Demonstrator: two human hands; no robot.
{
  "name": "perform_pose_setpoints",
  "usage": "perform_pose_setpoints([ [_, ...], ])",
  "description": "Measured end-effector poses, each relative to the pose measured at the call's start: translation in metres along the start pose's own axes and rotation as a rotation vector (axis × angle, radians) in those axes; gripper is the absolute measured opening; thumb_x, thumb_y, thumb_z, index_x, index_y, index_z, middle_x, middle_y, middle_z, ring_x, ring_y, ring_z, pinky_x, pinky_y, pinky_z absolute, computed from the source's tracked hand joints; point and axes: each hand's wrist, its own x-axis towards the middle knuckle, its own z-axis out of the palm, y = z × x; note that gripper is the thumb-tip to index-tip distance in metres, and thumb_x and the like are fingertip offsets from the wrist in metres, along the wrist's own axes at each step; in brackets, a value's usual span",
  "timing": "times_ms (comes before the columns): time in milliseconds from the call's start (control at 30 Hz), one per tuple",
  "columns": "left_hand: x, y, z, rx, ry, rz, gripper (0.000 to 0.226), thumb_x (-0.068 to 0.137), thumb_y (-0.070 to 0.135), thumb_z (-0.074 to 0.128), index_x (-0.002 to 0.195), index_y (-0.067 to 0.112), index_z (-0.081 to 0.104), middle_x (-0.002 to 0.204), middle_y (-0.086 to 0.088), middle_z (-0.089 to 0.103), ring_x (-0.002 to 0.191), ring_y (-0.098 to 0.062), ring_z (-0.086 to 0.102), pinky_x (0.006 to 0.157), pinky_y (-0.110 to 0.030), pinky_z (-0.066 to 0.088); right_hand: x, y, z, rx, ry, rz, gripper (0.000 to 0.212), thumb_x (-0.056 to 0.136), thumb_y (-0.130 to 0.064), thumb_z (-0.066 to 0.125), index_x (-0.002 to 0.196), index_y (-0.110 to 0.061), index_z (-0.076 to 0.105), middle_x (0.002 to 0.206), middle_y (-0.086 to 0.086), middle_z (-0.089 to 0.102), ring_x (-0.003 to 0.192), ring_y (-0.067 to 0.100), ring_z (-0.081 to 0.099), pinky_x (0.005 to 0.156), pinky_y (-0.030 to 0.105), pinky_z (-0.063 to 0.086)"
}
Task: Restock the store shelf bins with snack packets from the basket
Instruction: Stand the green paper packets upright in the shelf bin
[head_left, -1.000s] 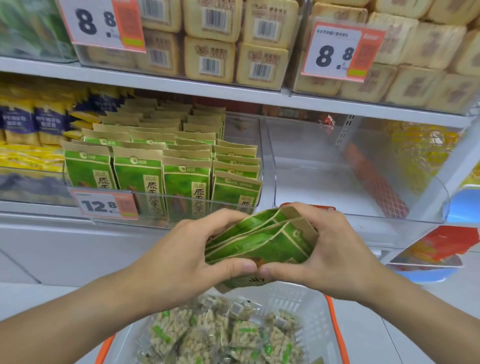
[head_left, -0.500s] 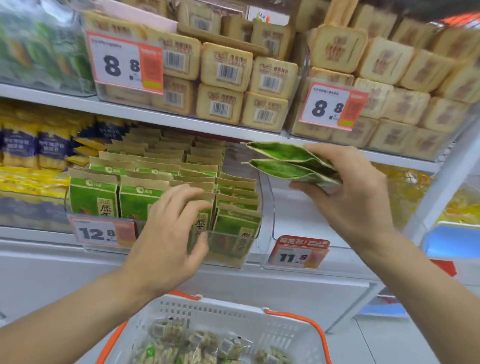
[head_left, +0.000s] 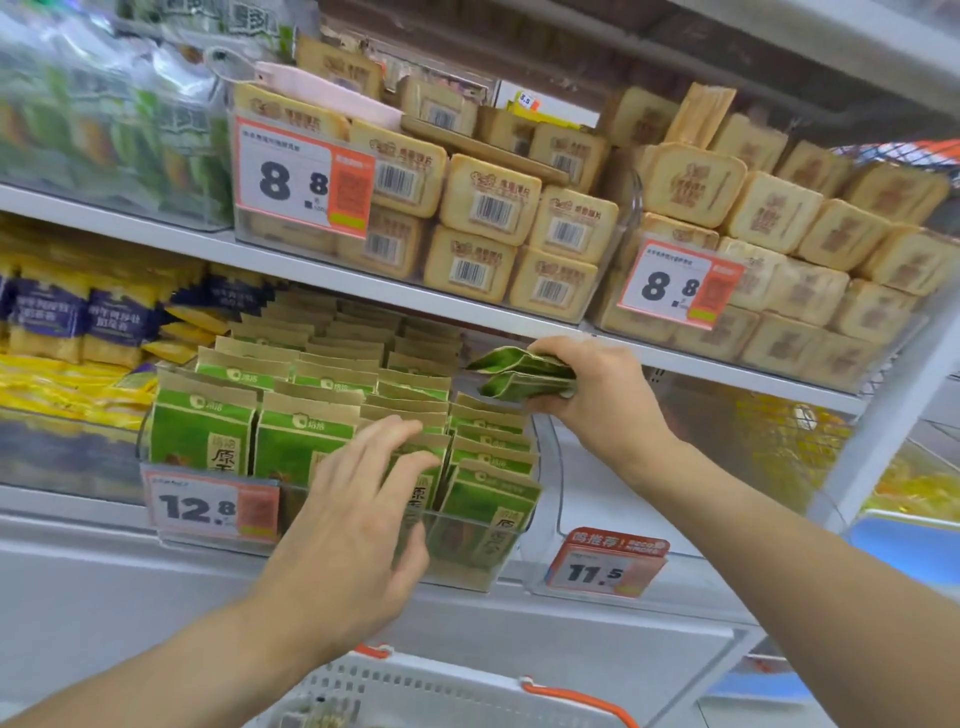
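Two hands were up at the shelf. Nearest, white basket (head_left: 441, 691) with orange handles sat at the bottom edge, its contents blurred. Left hand (head_left: 353, 525) had fingers spread and straight, tips touching the upright green packets (head_left: 306, 441) in the clear bin (head_left: 467, 571) tagged 12.8. Right hand (head_left: 597, 395) pinched a small stack of green snack packets (head_left: 519, 376), lying flat, above the bin's right rear rows. Neighbouring clear bin (head_left: 550, 478) carried an 11.5 tag. Farther up, tan bread packs (head_left: 493, 202) filled the upper shelf bins.
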Motion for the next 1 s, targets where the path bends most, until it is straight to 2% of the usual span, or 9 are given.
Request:
perform_pose_setpoints([
  [133,-0.002,0.001,0.002,0.003,0.009,0.005,0.054,0.078,0.024,0.068,0.129,0.022,0.049,0.146,0.000,0.039,0.144,-0.020,0.028,0.113,-0.041,0.029,0.003,-0.005,0.000,0.033,-0.081,0.019,0.040,0.084,-0.024,0.078,0.123,-0.022,0.066,0.109,-0.003,0.072,0.103,0.018,0.062,0.092,0.040,0.051],
  [233,-0.002,0.000,0.002,0.008,0.013,0.002,0.053,0.079,0.027,0.065,0.129,0.023,0.048,0.148,0.001,0.037,0.145,-0.019,0.026,0.114,-0.039,0.027,0.000,-0.008,-0.002,0.146,-0.190,0.084,0.024,0.095,-0.020,0.066,0.118,-0.022,0.065,0.107,-0.007,0.071,0.100,0.011,0.064,0.091,0.035,0.052],
  [333,-0.001,0.000,0.003,0.016,0.016,-0.006,0.051,0.081,0.028,0.063,0.129,0.024,0.047,0.149,0.001,0.035,0.146,-0.018,0.024,0.115,-0.037,0.026,-0.001,-0.009,0.000,0.189,-0.332,0.107,0.030,0.101,-0.019,0.056,0.130,-0.024,0.058,0.115,-0.005,0.068,0.106,0.012,0.063,0.096,0.035,0.050],
  [433,-0.001,0.001,0.003,0.025,0.006,-0.010,0.051,0.080,0.028,0.064,0.128,0.024,0.047,0.148,0.000,0.036,0.145,-0.019,0.025,0.114,-0.038,0.026,0.005,-0.003,0.002,0.235,-0.418,0.142,0.030,0.102,-0.018,0.053,0.131,-0.022,0.057,0.115,-0.003,0.068,0.106,0.014,0.064,0.097,0.040,0.051],
  [533,0.000,0.003,0.003,0.036,-0.005,-0.009,0.051,0.079,0.027,0.066,0.127,0.024,0.048,0.147,0.000,0.038,0.144,-0.020,0.027,0.113,-0.038,0.025,0.012,0.009,0.005,0.263,-0.366,0.195,0.017,0.099,-0.022,0.060,0.114,-0.017,0.065,0.101,-0.005,0.072,0.095,0.011,0.068,0.091,0.045,0.054],
  [667,0.000,0.003,0.004,0.032,-0.009,-0.014,0.051,0.078,0.026,0.067,0.126,0.024,0.049,0.147,-0.001,0.037,0.145,-0.020,0.025,0.112,-0.039,0.027,0.013,0.013,0.014,0.257,-0.204,0.252,0.011,0.094,-0.023,0.068,0.100,-0.014,0.070,0.090,-0.002,0.074,0.084,0.013,0.070,0.084,0.041,0.056],
  [767,0.000,0.002,0.004,0.041,-0.014,-0.011,0.050,0.079,0.028,0.064,0.126,0.025,0.048,0.149,-0.001,0.035,0.146,-0.019,0.024,0.112,-0.039,0.026,0.009,0.009,0.023,0.189,-0.089,0.137,0.012,0.093,-0.016,0.068,0.104,-0.017,0.071,0.093,-0.006,0.073,0.086,0.011,0.066,0.084,0.034,0.053],
  [900,-0.001,0.001,0.003,0.038,-0.018,-0.004,0.048,0.080,0.029,0.062,0.126,0.026,0.047,0.150,0.000,0.033,0.146,-0.019,0.021,0.112,-0.037,0.023,0.003,0.003,0.029,0.057,-0.062,-0.042,0.035,0.092,-0.007,0.065,0.124,-0.023,0.066,0.109,-0.006,0.072,0.100,0.017,0.057,0.087,0.026,0.045],
  [1000,-0.002,0.000,0.003,0.042,-0.024,-0.004,0.048,0.082,0.031,0.059,0.127,0.027,0.046,0.151,0.002,0.031,0.148,-0.017,0.018,0.113,-0.036,0.020,0.006,0.002,0.029,0.042,-0.084,-0.031,0.031,0.093,-0.009,0.065,0.120,-0.024,0.068,0.105,-0.006,0.073,0.097,0.018,0.058,0.086,0.031,0.049],
])
